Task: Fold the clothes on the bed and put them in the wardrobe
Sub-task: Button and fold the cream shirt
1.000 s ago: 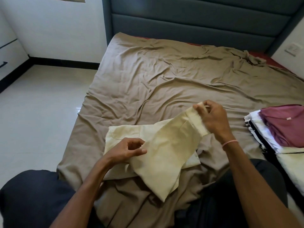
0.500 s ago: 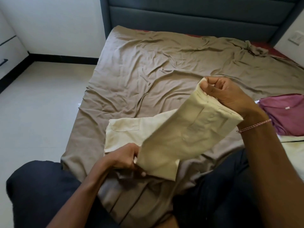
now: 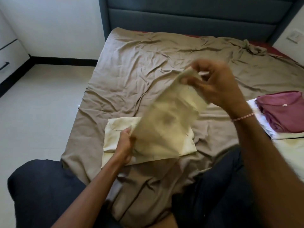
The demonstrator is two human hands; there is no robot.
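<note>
Head view: right hand [image 3: 217, 84] pinches the raised sleeve end of a pale yellow cotton shirt [image 3: 166, 127]; left hand [image 3: 125, 142] grips it lower, on the brown-sheeted bed [image 3: 148, 63]. Right of both hands, a folded maroon garment [image 3: 283, 111] lies finished; this fold and all stowing remain.

A person's left hand [image 3: 124, 140] grips the lower end of a raised fold of a pale yellow cotton shirt [image 3: 113, 134]. The right hand [image 3: 213, 84], blurred, pinches the fold's upper end above a bed with a rumpled taupe sheet [image 3: 148, 71]. The rest of the shirt lies flat on the sheet. A folded maroon garment [image 3: 283, 111] tops a stack at the right edge.
</note>
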